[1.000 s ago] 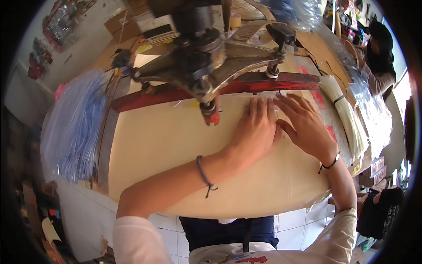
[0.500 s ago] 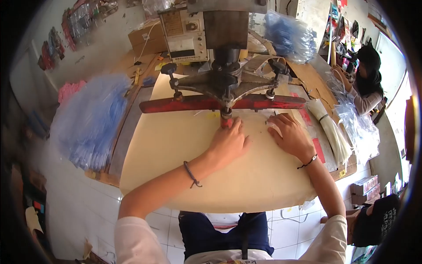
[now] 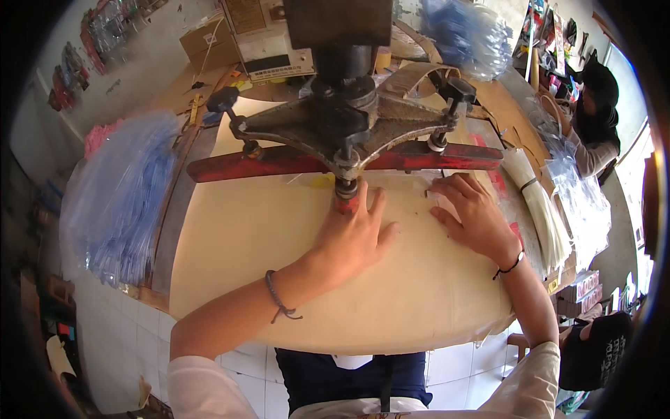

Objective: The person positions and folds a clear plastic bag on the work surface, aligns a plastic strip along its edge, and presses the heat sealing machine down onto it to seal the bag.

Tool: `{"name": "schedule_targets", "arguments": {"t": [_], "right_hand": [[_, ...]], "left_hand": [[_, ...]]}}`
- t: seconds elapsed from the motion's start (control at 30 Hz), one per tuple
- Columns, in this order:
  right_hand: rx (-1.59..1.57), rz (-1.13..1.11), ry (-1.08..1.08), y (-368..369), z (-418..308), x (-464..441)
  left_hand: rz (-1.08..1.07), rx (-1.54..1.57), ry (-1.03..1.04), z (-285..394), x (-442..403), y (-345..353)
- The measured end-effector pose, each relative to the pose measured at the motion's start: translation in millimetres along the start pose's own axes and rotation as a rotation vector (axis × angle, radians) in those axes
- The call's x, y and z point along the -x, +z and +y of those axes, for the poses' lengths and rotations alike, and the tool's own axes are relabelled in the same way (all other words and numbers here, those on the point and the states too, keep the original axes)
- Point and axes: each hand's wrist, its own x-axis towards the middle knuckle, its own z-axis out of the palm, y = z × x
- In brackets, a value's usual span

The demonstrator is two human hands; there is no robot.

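My left hand (image 3: 354, 234) lies palm down on a broad cream sheet (image 3: 279, 237), its fingers apart and partly hidden behind the red foot of the press. To its right, my right hand (image 3: 478, 220) rests on the same sheet, thumb spread from the fingers, fingertips near the red bar (image 3: 272, 164). What seems to be thin clear plastic film lies between the two hands under the bar; its edges are hard to make out. Above stands a heat-press head (image 3: 342, 105) with black knobs on metal arms. Neither hand visibly grips anything.
Bluish clear plastic sheets (image 3: 122, 202) are stacked at left, with more plastic (image 3: 467, 42) at the back right. A tied bundle of whitish strips (image 3: 537, 209) lies on the right. Behind the press is a control box (image 3: 272, 42). Another person (image 3: 593, 112) sits at far right.
The camera view has moved in, so the press looks larger. My left hand sits slightly lower and further left in view; my right hand stays almost in place on the sheet.
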Motion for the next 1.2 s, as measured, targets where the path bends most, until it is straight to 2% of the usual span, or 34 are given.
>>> {"name": "schedule_targets", "arguments": {"t": [0.07, 0.1, 0.2, 0.3, 0.33, 0.43, 0.53, 0.63, 0.83, 0.93, 1.03, 1.2], "right_hand": [[-0.016, -0.005, -0.010, -2.0, 2.6, -0.3], [-0.015, -0.009, -0.006, -1.1, 3.8, 0.1], [-0.027, -0.012, -0.017, -1.2, 7.3, 1.5], [-0.052, -0.006, -0.058, -0.5, 10.4, 3.9], [-0.049, 0.000, -0.063, 1.3, 11.0, 4.7], [-0.021, -0.021, -0.067, -2.2, 7.9, 4.9], [-0.043, 0.019, -0.011, -3.5, 0.6, 6.3], [-0.027, 0.026, -0.015, -1.0, -2.7, 5.5], [0.043, -0.022, -0.020, 1.4, -0.7, 7.7], [0.073, -0.012, -0.022, 2.7, -5.0, 7.4], [0.127, 0.002, -0.027, -0.5, -6.2, 4.8], [0.088, 0.021, -0.010, 4.8, -6.2, -0.5]], "left_hand": [[0.018, 0.019, 0.015, -0.7, 0.9, 3.1], [0.125, -0.010, 0.052, -1.6, -0.9, 5.8], [-0.054, 0.038, -0.055, 2.5, -1.1, 1.5], [-0.014, -0.059, -0.037, 2.5, -0.2, 0.6], [0.221, -0.211, 0.070, -0.6, 1.5, 6.0], [0.263, -0.262, 0.113, -1.6, 1.3, 5.9], [0.005, -0.137, -0.032, 5.1, -0.1, -2.2], [-0.045, -0.098, -0.040, 2.1, -1.7, -2.5], [-0.007, -0.035, -0.054, -4.1, 4.3, -1.5], [0.141, -0.147, 0.067, -20.2, 12.4, -1.6], [0.043, -0.064, 0.136, -38.3, 17.1, -26.7], [-0.016, 0.060, 0.001, -75.3, 30.2, -37.8]]}}
